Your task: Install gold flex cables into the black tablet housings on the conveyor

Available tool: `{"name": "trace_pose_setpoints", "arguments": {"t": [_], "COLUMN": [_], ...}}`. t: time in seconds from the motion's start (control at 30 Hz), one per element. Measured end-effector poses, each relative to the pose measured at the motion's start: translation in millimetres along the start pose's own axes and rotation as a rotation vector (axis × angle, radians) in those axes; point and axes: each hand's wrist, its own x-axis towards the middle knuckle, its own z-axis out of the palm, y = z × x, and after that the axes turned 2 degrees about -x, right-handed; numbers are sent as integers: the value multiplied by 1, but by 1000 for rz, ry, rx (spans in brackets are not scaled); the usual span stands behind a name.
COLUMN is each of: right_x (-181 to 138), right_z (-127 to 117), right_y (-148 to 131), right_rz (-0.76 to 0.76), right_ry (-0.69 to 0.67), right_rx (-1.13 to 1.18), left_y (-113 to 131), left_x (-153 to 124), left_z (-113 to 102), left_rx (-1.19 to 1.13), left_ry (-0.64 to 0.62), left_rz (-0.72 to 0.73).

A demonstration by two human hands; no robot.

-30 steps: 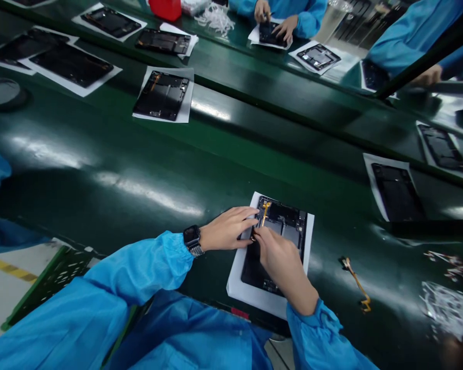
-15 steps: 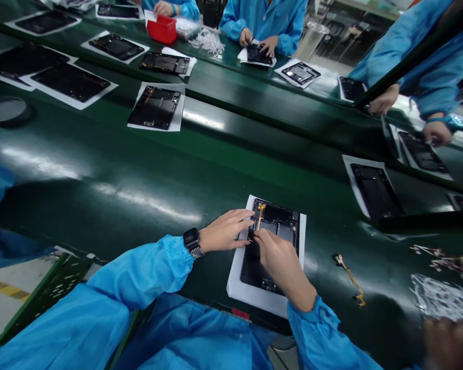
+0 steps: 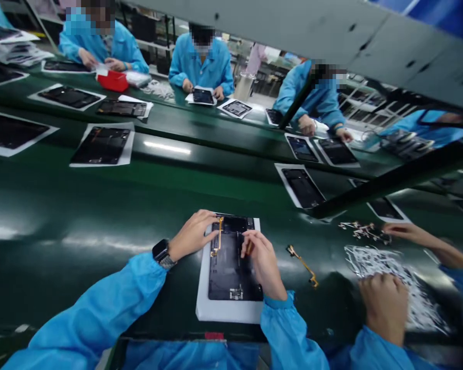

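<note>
A black tablet back housing (image 3: pixel 226 275) with inner parts showing lies on a white sheet (image 3: pixel 204 311) before me. An orange flex cable (image 3: pixel 219 236) runs along its upper left side. My left hand (image 3: pixel 195 231), with a watch at the wrist, is open, its fingertips at the housing's top left corner by the cable's upper end. Over the housing's right side my right hand (image 3: pixel 263 259) is raised, fingers half bent and apart, with nothing visible in them. A second orange flex cable (image 3: pixel 303 264) lies on the green bench, right of the sheet.
At right, a co-worker's hands (image 3: pixel 386 303) are near a pile of white strips (image 3: pixel 420 313) and small loose cables (image 3: pixel 360 229). A dark slanted bar (image 3: pixel 389 182) crosses the right side. More housings on sheets (image 3: pixel 102 145) lie along the bench (image 3: pixel 170 190); people sit opposite.
My view has tilted up and swung right. My right hand has come off the flex cable towards the housing's right side. My left hand now rests nearer the top corner.
</note>
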Motion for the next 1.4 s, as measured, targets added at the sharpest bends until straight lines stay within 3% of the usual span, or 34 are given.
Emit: {"name": "trace_pose_setpoints", "arguments": {"t": [0.1, 0.2, 0.3, 0.4, 0.53, 0.7, 0.8, 0.97, 1.1, 1.27, 1.4], "right_x": [1, 3, 7, 13, 21, 20, 11, -12, -17, -6, 5], "right_z": [-40, -98, -150, -175, -179, -189, -202, -213, -212, -202, -195], "right_y": [-2, -5, -4, -3, -2, 1, 1, -7, -9, -5, -2], "right_rz": [11, -121, -201, -198, -194, -157, -133, -191, -213, -202, -199], "right_ry": [13, 100, 116, 12, -107, -92, 10, 333, 440, 403, 391], "right_rx": [-39, -436, -849, -1019, -1033, -899, -763, -472, -363, -305, -264], "left_y": [-7, -14, -18, -17, -7, 4, 8, 6, -28, -84, -107], "left_x": [41, 72, 86, 89, 91, 93, 90, 95, 141, 238, 283], "left_z": [9, 15, 16, 14, 6, -4, -6, -7, -25, -76, -106], "left_rx": [132, 174, 171, 168, 155, 104, 113, 191, 338, 521, 582], "left_ry": [-98, -219, -306, -358, -401, -504, -528, -519, -457, -275, -129], "left_rz": [-68, -121, -152, -212, -324, -403, -399, -376, -402, -502, -580]}}
